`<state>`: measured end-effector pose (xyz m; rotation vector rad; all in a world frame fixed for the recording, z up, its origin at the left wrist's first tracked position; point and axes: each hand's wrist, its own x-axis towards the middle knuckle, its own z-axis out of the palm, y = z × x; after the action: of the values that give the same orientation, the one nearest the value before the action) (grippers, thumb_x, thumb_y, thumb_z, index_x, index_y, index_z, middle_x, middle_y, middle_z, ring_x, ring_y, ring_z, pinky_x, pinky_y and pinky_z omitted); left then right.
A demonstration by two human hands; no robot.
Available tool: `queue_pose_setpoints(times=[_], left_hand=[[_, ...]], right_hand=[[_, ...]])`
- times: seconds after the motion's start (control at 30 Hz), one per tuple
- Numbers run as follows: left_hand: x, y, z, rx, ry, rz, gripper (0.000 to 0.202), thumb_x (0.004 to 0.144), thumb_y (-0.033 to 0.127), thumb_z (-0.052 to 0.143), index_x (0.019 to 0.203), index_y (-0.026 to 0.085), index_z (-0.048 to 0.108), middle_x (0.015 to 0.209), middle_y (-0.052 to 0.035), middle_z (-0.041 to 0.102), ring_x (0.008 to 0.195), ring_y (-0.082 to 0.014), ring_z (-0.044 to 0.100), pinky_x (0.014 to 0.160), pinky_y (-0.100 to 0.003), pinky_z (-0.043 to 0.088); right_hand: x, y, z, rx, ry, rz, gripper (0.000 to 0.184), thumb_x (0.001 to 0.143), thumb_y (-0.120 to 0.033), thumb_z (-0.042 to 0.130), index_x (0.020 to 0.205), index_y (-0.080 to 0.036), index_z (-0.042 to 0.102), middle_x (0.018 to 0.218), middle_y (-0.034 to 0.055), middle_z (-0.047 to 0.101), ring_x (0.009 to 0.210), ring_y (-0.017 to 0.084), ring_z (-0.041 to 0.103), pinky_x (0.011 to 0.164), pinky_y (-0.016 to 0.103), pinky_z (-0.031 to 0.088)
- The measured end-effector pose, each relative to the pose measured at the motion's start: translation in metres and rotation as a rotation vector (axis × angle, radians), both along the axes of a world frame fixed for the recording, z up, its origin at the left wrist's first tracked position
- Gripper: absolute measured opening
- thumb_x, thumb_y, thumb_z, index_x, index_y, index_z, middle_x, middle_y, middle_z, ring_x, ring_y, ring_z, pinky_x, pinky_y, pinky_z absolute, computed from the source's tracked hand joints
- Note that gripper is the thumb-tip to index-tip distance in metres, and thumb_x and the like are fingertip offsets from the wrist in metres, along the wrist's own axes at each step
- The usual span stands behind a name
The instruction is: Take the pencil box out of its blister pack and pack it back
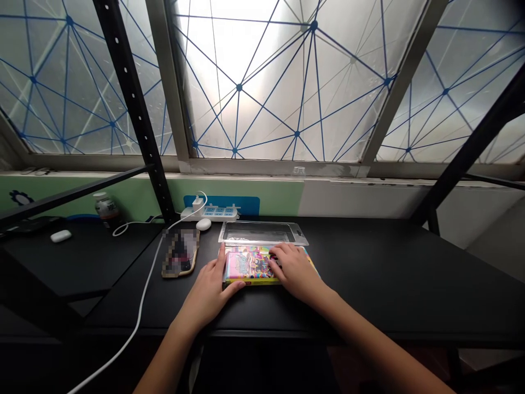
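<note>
A flat box point(246, 265) with a bright cartoon print and a yellow front edge lies on the black desk. My left hand point(209, 290) grips its near left corner, the index finger along the left side and the thumb at the front edge. Over the right part of the box is my right hand point(297, 271), fingers bent and thumb on the printed top; it covers that end. Whether a small piece sits under its fingertips is hidden. Just behind the box lies a clear plastic case point(262, 234).
A phone point(180, 253) lies left of the box, with a white earbud case point(203, 224) behind it. A white cable point(147, 279) runs from the power strip point(209, 212) over the desk's front edge. Black metal posts point(135, 109) flank the desk. A bottle point(107, 210) stands at left.
</note>
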<state>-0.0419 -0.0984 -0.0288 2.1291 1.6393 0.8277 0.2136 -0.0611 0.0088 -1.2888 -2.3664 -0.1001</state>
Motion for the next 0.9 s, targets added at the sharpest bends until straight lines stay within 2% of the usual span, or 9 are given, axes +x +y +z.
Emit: queue_pose_setpoints(times=[0.2,0.4,0.57,0.67,0.77,0.83,0.9], left_hand=[[-0.001,0.001,0.0,0.011,-0.037,-0.029,0.094,0.093,0.05,0.056,0.159,0.025,-0.007,0.14,-0.0137,0.055,0.13,-0.0307,0.049,0.109,-0.042,0.032],[-0.001,-0.001,0.007,-0.005,-0.076,-0.047,0.094,0.093,0.044,0.058,0.159,0.025,-0.008,0.139,-0.0118,0.057,0.128,-0.0287,0.051,0.11,-0.042,0.032],[-0.002,0.001,0.006,-0.019,-0.068,-0.052,0.095,0.093,0.045,0.058,0.159,0.024,-0.008,0.137,-0.0115,0.058,0.128,-0.0282,0.051,0.109,-0.042,0.033],[-0.002,0.001,0.005,-0.019,-0.058,-0.023,0.089,0.092,0.05,0.057,0.16,0.023,0.004,0.136,-0.0129,0.058,0.125,-0.029,0.054,0.106,-0.041,0.037],[-0.002,0.001,0.009,-0.021,-0.057,-0.009,0.079,0.092,0.054,0.055,0.157,0.022,0.024,0.138,-0.0141,0.057,0.128,-0.0315,0.052,0.107,-0.043,0.037],[-0.003,0.001,0.013,-0.03,-0.074,-0.044,0.065,0.096,0.058,0.045,0.15,0.023,0.041,0.138,-0.0127,0.058,0.13,-0.0316,0.051,0.109,-0.044,0.036],[-0.006,0.001,0.017,-0.042,-0.141,-0.098,0.06,0.101,0.061,0.028,0.142,0.025,0.053,0.138,-0.0094,0.059,0.13,-0.0292,0.051,0.11,-0.042,0.037]], right_hand=[[-0.022,0.018,-0.001,-0.023,0.01,0.013,0.021,0.1,-0.028,0.048,0.104,-0.017,0.066,0.101,0.0115,0.064,0.096,0.027,0.056,0.084,0.04,0.047],[-0.024,0.021,-0.006,-0.036,0.035,0.01,0.016,0.098,-0.023,0.048,0.1,-0.016,0.063,0.101,0.013,0.062,0.098,0.028,0.054,0.087,0.041,0.049],[-0.025,0.021,-0.006,-0.013,0.072,0.012,0.013,0.097,-0.021,0.05,0.096,-0.016,0.062,0.099,0.0134,0.06,0.095,0.028,0.054,0.084,0.042,0.05],[-0.026,0.022,-0.003,0.025,0.108,0.019,0.013,0.097,-0.022,0.049,0.097,-0.016,0.06,0.101,0.014,0.058,0.097,0.028,0.052,0.085,0.043,0.048],[-0.027,0.021,0.0,0.069,0.15,0.03,0.014,0.098,-0.023,0.047,0.098,-0.017,0.059,0.101,0.0139,0.057,0.098,0.029,0.05,0.086,0.044,0.048],[-0.027,0.018,0.002,0.096,0.175,0.043,0.014,0.099,-0.024,0.046,0.099,-0.018,0.059,0.102,0.0134,0.057,0.099,0.029,0.05,0.088,0.045,0.048],[-0.025,0.014,0.005,0.121,0.195,0.063,0.016,0.1,-0.026,0.046,0.101,-0.019,0.059,0.104,0.013,0.057,0.101,0.029,0.05,0.09,0.044,0.047]])
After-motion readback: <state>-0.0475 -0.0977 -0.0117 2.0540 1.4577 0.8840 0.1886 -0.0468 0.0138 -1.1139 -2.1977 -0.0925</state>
